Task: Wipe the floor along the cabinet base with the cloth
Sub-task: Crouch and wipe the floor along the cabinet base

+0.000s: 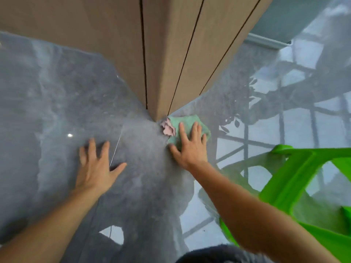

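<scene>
My right hand (190, 147) lies flat on the cloth (187, 128) just right of the frame's centre, fingers spread and straight, palm pressing down; that grip is open, closed around nothing, only bearing on the fabric. The cloth is green with a pink patch at its left edge, and it sits on the floor (57, 92) touching the foot of the cabinet (171, 54), right where the cabinet's corner meets the floor. My fingertips reach to about the middle of the cloth, and its far edge shows beyond them.

My left hand (96, 164) is lower and to the left of centre, also flat and spread wide on the bare floor, well apart from the cloth. Its grip is open too and has hold of nothing.

The cabinet is pale wood with dark vertical seams, and it fills the upper middle of the frame, narrowing down to that corner. The floor is glossy grey stone, with window bars and foliage reflected on the right side. A bright green plastic stool (303, 186) stands at the lower right, beside my right forearm.
</scene>
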`<action>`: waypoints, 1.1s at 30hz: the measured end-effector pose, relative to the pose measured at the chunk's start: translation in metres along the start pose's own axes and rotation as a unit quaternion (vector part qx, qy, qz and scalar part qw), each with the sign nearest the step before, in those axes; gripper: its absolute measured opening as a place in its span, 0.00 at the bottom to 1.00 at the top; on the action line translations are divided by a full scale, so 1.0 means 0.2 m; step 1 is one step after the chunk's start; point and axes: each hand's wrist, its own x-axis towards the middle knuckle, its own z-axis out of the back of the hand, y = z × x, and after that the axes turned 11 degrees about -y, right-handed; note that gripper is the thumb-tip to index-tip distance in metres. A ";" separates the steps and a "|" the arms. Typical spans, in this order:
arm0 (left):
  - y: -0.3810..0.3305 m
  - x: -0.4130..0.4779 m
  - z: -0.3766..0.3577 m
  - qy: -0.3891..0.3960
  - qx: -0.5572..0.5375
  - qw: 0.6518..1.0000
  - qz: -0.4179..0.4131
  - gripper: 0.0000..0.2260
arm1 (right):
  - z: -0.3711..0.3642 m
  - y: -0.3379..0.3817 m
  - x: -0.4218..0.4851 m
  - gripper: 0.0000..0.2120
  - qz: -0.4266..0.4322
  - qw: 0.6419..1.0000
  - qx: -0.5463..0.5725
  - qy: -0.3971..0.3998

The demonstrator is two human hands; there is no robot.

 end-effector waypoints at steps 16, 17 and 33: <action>0.02 -0.03 -0.19 0.090 0.015 0.990 0.109 0.62 | 0.01 -0.38 0.47 0.41 -0.131 0.991 -0.038 -0.017; 0.01 -0.03 -0.18 0.104 0.012 0.988 0.110 0.62 | -0.05 -0.27 0.41 0.42 -0.108 0.993 -0.032 -0.016; -0.02 -0.01 -0.04 0.208 0.024 0.971 0.112 0.59 | -0.22 0.02 0.09 0.38 0.243 0.967 -0.074 -0.035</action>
